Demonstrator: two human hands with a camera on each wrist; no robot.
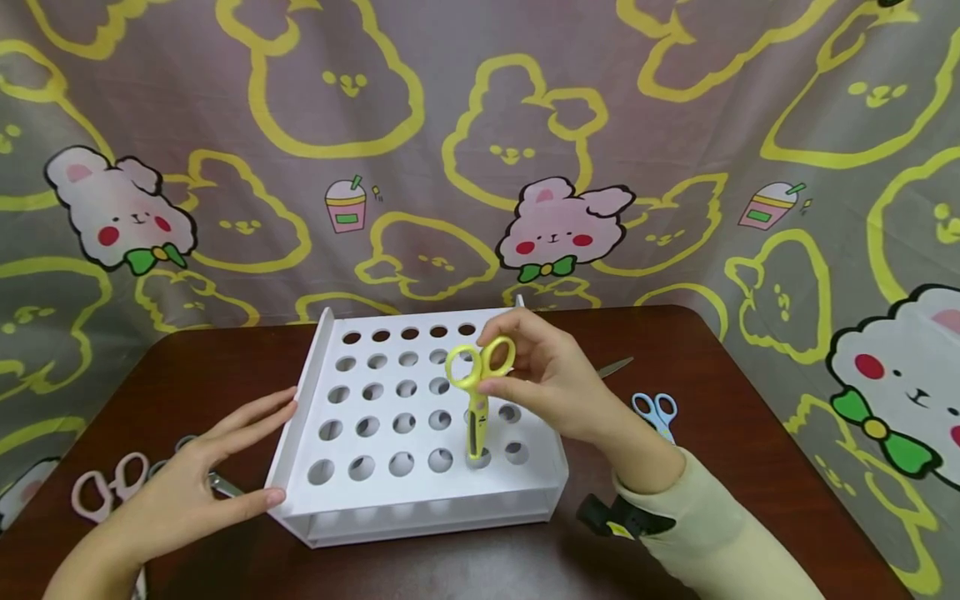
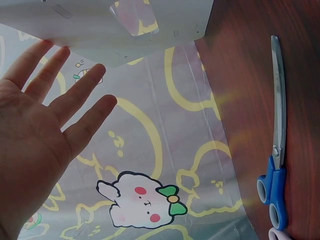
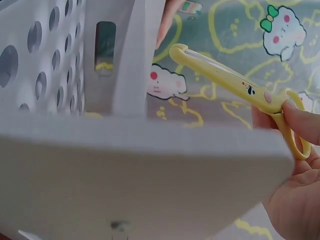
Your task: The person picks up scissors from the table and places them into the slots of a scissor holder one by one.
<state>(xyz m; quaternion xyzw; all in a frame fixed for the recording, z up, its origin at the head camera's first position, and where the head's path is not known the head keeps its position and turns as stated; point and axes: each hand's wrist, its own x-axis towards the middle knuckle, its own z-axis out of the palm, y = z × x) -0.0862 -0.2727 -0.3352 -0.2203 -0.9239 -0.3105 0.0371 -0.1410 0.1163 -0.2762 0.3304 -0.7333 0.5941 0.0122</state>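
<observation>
A white rack [image 1: 382, 490] with rows of round holes stands on the table. My right hand [image 1: 551, 379] pinches yellow scissors [image 1: 477, 421] by their handle loops, closed blades pointing down. In the head view their tip appears over a front-row hole near the right; whether it has entered cannot be told. The right wrist view shows the thumb on the handle of these scissors [image 3: 230, 82] and the rack's blurred side in front. At the rack's left wall is my left hand [image 1: 191, 479], fingers extended, fingertips at the panel; the left wrist view shows the spread fingers [image 2: 82, 92].
Left of the rack lie pink-handled scissors [image 1: 118, 483] and another pair with a metal blade [image 1: 225, 486]. Blue-handled scissors [image 2: 277, 187] lie on the table. To the right are light blue scissors [image 1: 663, 417] and a metal blade [image 1: 617, 367]. A patterned curtain [image 1: 420, 183] hangs behind.
</observation>
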